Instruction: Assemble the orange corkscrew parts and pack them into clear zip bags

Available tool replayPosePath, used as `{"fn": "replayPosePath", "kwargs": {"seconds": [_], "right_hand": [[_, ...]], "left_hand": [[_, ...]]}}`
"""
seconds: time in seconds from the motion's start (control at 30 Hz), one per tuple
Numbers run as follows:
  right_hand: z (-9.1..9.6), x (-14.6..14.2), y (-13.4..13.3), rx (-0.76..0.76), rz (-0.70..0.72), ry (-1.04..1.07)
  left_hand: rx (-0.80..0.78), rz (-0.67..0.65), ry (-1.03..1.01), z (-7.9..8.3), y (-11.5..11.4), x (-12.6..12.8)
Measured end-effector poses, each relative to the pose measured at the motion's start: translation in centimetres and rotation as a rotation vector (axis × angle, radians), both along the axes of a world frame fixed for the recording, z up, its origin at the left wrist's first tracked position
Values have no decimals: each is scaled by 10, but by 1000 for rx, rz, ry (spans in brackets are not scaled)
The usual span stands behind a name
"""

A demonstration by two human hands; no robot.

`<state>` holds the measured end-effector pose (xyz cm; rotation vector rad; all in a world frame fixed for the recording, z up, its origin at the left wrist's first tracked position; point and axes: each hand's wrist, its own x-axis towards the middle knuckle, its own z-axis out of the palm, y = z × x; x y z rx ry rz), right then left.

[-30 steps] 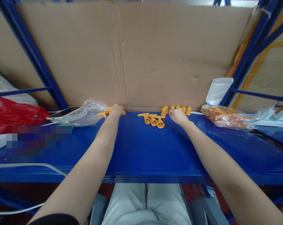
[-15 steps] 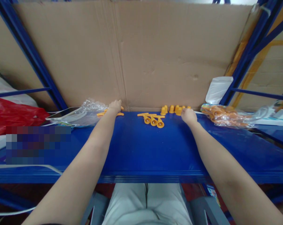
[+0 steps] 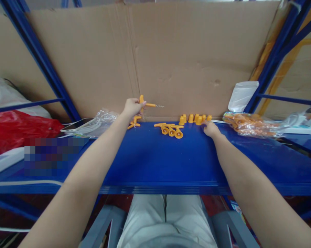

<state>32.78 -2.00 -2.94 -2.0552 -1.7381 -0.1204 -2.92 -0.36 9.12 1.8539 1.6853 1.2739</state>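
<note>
My left hand [image 3: 133,106] is raised above the back of the shelf, its fingers closed on the orange T-shaped handle of a corkscrew [image 3: 150,105]. The metal spiral points right. Below that hand lie more orange T-handled pieces [image 3: 135,120], partly hidden by my wrist. My right hand [image 3: 211,129] is at the right end of a group of small orange bell-shaped cups [image 3: 191,118], fingers curled in against an orange cup [image 3: 209,117]; the fingertips are partly hidden. Between my hands lie three orange corkscrews with bell-shaped cups [image 3: 171,132], their open ends facing me.
A cardboard sheet [image 3: 176,62] stands behind the blue shelf [image 3: 158,162]. At right lies a clear bag of orange parts [image 3: 244,125] beside a white packet [image 3: 243,96]. Clear plastic bags [image 3: 101,122] and a red bag [image 3: 21,127] are at left. Blue posts rise both sides.
My left hand has lifted from the pieces at back left, up and to the right, with a corkscrew in it. My right hand stays by the cups, slightly lower. The view has shifted a little.
</note>
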Motion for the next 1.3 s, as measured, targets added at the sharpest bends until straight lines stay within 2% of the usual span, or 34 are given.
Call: {"fn": "replayPosePath", "kwargs": {"seconds": [0.1,0.17,0.27,0.4,0.5,0.6,0.73,0.83,0.93,1.0,1.07,1.17,1.3], "right_hand": [[3,-8,-1,-46,79,-96],[4,-10,1,-104,78,-109],[4,-10,8,-203,30,-84],[3,-9,15,-262,-11,-41],[3,-9,15,-267,-19,-8],[2,-10,12,-197,-7,8],[5,-11,6,14,32,43],[14,-15,7,210,71,103],[29,-24,15,392,94,240],[38,-31,22,457,121,386],[44,-39,28,461,223,539],[42,-48,27,375,420,687],[32,-54,14,199,521,734]], "left_hand": [[-90,-101,-211,-21,-13,14],[-144,-164,-273,-38,-17,20],[-239,-214,-285,-59,-19,23],[-272,-237,-285,-73,-15,21],[-290,-246,-293,-79,-11,19],[-322,-253,-294,-83,-10,19],[-343,-277,-292,-85,-11,20],[-358,-285,-294,-86,-11,20],[-360,-294,-303,-86,-11,20],[-354,-302,-310,-85,-11,21],[-351,-309,-316,-84,-13,21],[-351,-308,-324,-83,-15,22],[-350,-299,-344,-83,-15,23]]}}
